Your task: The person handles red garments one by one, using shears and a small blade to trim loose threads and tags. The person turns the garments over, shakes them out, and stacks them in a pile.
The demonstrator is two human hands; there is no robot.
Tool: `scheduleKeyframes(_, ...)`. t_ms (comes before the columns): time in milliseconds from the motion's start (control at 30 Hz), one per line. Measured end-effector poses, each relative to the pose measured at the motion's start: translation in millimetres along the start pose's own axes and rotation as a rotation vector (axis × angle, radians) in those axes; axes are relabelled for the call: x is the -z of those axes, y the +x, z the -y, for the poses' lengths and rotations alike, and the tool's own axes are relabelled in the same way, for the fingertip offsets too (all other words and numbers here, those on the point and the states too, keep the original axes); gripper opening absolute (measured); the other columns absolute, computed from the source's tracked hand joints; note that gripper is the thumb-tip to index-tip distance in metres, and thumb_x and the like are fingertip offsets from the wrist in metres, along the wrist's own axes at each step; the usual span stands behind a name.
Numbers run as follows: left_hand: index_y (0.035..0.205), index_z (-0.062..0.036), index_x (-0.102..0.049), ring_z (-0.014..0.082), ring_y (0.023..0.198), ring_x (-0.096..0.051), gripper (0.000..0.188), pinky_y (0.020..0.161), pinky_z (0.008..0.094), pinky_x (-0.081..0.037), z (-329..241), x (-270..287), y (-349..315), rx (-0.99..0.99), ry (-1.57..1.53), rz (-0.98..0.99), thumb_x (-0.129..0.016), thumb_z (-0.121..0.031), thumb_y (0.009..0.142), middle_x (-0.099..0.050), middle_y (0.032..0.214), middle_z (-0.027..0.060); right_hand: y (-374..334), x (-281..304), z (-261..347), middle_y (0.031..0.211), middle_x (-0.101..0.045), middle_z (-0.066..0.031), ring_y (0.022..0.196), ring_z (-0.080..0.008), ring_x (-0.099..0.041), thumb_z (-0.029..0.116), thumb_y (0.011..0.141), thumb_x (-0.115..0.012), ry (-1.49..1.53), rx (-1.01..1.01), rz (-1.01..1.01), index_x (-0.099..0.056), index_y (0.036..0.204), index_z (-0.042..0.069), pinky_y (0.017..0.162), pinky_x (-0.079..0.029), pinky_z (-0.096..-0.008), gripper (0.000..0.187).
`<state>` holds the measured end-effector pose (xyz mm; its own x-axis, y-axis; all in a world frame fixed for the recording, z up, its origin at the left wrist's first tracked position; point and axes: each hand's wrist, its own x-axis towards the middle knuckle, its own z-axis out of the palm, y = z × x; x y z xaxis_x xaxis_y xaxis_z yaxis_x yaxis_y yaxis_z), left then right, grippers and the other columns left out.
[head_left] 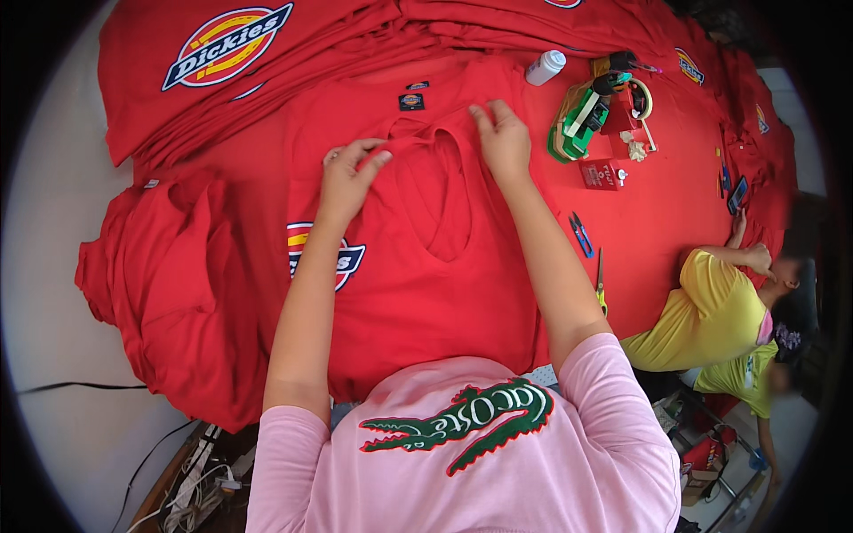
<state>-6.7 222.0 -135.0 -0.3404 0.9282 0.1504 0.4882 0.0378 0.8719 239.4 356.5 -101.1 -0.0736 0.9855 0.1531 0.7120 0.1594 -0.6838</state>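
A red V-neck shirt lies spread in front of me, its neck opening toward the middle and a colourful printed patch on its left chest. My left hand is closed on the fabric at the left side of the neckline, thumb and fingers bent. At the right shoulder beside the collar, my right hand pinches the cloth with its fingertips. A dark neck label shows on red cloth just beyond the collar. The fabric right under the fingertips is partly hidden.
Piles of red shirts line the far side, and a crumpled red garment lies left. To the right are a white bottle, green tape dispenser, thread snips and scissors. A person in yellow sits right.
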Motion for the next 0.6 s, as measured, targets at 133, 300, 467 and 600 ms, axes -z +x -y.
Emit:
scheduleKeyframes(133, 0.12, -0.0049, -0.066, 0.017, 0.079, -0.064, 0.036, 0.078, 0.0327, -0.054, 7.9, -2.4, 23.9, 0.112, -0.221, -0.143, -0.081, -0.022, 0.093, -0.068, 0.087, 0.006, 23.0, -3.3, -21.8, 0.079, -0.07, -0.0193, 0.075, -0.0423, -0.069, 0.045, 0.101, -0.064, -0.158, 0.142, -0.131, -0.068, 0.093, 0.008, 0.066, -0.053, -0.052, 0.038)
scheduleKeyframes(300, 0.119, -0.0076, -0.066, 0.0281, 0.088, -0.066, 0.037, 0.079, 0.0403, -0.054, -14.0, -8.1, 22.1, 0.033, 0.191, -0.211, -0.08, -0.03, 0.093, -0.069, 0.088, 0.0113, 26.7, -10.8, -23.1, 0.074, -0.069, -0.0181, 0.072, -0.0423, -0.068, 0.046, 0.102, -0.062, -0.273, 0.19, -0.174, -0.067, 0.09, 0.01, 0.064, -0.051, -0.0527, 0.039)
scheduleKeyframes(467, 0.116, -0.007, -0.069, 0.0326, 0.089, -0.066, 0.034, 0.079, 0.043, -0.054, 0.5, -9.6, 23.9, -0.152, 0.317, -0.239, -0.077, -0.033, 0.095, -0.07, 0.09, 0.0138, 28.7, -13.4, -24.0, 0.077, -0.07, -0.0139, 0.072, -0.0359, -0.068, 0.043, 0.101, -0.065, -0.304, 0.243, -0.147, -0.067, 0.092, 0.01, 0.064, -0.053, -0.047, 0.035)
scheduleKeyframes(600, 0.117, -0.0051, -0.07, 0.0329, 0.091, -0.067, 0.039, 0.081, 0.041, -0.054, -18.6, 4.5, 21.6, 0.038, 0.14, -0.068, -0.078, -0.036, 0.093, -0.073, 0.095, 0.0147, 40.7, 10.3, -49.8, 0.076, -0.067, -0.0109, 0.071, -0.0226, -0.065, 0.041, 0.097, -0.073, 0.262, 0.063, 0.153, -0.071, 0.103, 0.008, 0.067, -0.052, -0.037, 0.034)
